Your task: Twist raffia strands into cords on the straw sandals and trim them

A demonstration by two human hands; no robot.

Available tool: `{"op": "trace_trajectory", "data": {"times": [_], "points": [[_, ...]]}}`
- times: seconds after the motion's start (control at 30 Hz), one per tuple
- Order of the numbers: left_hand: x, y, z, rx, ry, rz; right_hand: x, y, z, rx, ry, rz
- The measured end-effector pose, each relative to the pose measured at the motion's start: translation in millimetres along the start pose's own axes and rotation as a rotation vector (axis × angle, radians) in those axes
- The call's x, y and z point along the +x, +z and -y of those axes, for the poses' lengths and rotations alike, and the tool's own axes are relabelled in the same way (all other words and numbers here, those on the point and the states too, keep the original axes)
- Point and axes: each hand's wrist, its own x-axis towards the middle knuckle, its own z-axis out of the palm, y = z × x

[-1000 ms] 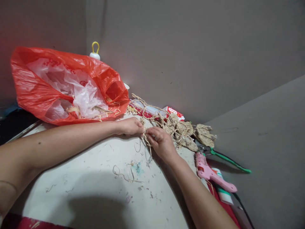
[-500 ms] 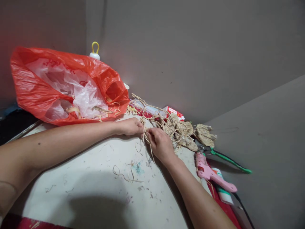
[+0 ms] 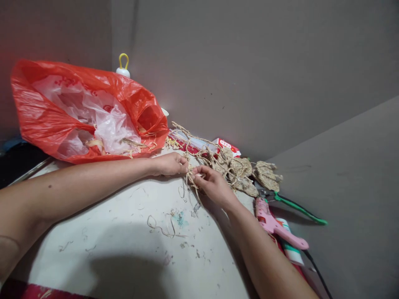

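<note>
Close together above the far part of the white table [image 3: 118, 245], both my hands pinch pale straw-like fibre strands [image 3: 190, 177]. My left hand [image 3: 172, 164] comes in from the left with its fingers closed on the strands. My right hand [image 3: 212, 185] grips them between thumb and fingertips, just to the right. Loose strand ends hang below the fingers. Behind and right of my right hand lies a heap of woven straw pieces [image 3: 241, 168] with twisted cords [image 3: 190, 133]. The exact knot or join between my fingertips is too small to make out.
A red plastic bag [image 3: 124, 85] with white plastic inside stands at the back left. At the right edge lie green-handled pliers [image 3: 301, 209], a pink glue gun [image 3: 274, 226] and a white-green tube [image 3: 293, 253]. A red-white box [image 3: 229, 146] is by the wall. Fibre scraps [image 3: 168, 228] litter the table.
My right hand has shifted its grip, its fingers now more stretched and turned along the strands. My left hand keeps its pinch in nearly the same place.
</note>
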Motion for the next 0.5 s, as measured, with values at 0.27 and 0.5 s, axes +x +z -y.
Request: {"op": "trace_trajectory", "data": {"times": [0.27, 0.5], "points": [[2.8, 0.0, 2.2, -0.004, -0.046, -0.042, -25.5, -56.3, 4.7, -0.012, 0.257, 0.227], [2.6, -15.3, -3.9, -0.268, -0.134, 0.127, -38.5, -47.0, 14.7, -0.032, 0.103, 0.100]]}}
